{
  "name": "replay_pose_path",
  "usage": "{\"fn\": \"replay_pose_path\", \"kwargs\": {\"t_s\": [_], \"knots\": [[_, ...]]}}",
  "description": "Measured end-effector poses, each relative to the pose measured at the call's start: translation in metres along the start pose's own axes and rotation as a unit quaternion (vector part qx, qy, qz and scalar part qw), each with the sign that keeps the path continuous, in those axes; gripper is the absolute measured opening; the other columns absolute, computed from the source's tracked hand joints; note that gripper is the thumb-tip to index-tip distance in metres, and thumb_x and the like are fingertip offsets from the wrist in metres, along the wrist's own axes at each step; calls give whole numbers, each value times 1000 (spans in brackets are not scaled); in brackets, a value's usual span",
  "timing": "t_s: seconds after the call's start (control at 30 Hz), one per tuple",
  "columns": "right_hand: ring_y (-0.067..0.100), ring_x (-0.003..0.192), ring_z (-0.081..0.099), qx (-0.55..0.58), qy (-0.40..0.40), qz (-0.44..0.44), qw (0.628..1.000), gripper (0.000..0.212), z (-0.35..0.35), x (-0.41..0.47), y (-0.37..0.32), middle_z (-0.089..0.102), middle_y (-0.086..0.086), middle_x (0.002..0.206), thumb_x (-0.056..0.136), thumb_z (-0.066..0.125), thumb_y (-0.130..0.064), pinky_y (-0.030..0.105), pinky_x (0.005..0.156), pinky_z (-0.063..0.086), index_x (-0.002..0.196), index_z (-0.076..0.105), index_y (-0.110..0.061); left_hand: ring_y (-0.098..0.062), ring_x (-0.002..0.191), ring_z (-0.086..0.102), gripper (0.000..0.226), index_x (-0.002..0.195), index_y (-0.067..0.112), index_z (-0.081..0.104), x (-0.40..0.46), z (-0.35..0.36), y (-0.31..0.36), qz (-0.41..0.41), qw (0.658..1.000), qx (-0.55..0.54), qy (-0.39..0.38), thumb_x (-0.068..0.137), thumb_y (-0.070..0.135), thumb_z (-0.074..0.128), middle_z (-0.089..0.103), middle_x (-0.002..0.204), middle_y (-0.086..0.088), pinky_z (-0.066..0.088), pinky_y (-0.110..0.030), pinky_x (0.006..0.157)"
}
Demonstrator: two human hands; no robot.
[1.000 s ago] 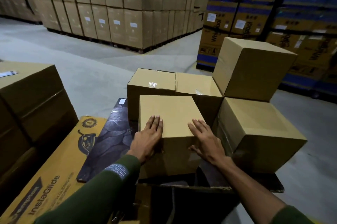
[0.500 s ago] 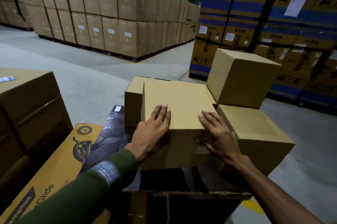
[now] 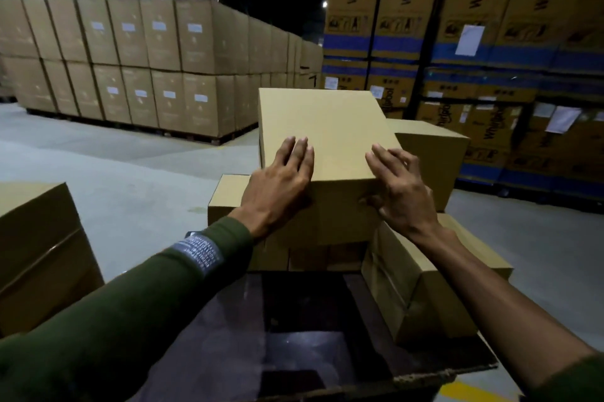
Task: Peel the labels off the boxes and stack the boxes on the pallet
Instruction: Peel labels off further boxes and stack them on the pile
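Observation:
A plain brown box (image 3: 330,127) is lifted above the lower boxes, held between my two hands. My left hand (image 3: 277,186) grips its near left corner, fingers flat on the top. My right hand (image 3: 400,192) grips its near right edge, fingers spread over the top and thumb on the front face. Under it sit two brown boxes (image 3: 228,199) side by side. To the right lies another box (image 3: 434,284) with one more box (image 3: 431,150) stacked on it. All rest on a dark sheet over the pallet (image 3: 310,329). No label shows on the held box.
A large brown carton (image 3: 39,251) stands at the left. Rows of palletised brown cartons (image 3: 157,68) fill the back left. Tall blue-banded cartons (image 3: 474,58) rise at the back right. Grey concrete floor (image 3: 130,173) lies between them.
The box between my hands has risen from the dark sheet to above the two rear boxes and moved away from me. Both hands kept their grip.

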State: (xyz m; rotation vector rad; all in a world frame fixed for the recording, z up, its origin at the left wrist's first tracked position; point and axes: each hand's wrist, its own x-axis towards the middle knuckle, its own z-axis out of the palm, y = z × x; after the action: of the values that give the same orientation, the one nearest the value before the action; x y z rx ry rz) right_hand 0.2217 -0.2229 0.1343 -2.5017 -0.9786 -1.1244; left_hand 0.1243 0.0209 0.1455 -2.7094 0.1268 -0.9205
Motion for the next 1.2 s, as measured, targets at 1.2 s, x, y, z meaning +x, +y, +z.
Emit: {"fn": "replay_pose_path", "kwargs": {"t_s": [1.2], "knots": [[25, 141, 22, -26, -95, 54, 994, 91, 123, 121, 124, 32, -2, 158, 78, 80, -38, 50, 85, 54, 153, 30, -24, -23, 150, 0, 93, 155, 12, 5, 189, 131, -28, 22, 996, -49, -74, 91, 46, 62, 3, 164, -8, 51, -49, 96]]}}
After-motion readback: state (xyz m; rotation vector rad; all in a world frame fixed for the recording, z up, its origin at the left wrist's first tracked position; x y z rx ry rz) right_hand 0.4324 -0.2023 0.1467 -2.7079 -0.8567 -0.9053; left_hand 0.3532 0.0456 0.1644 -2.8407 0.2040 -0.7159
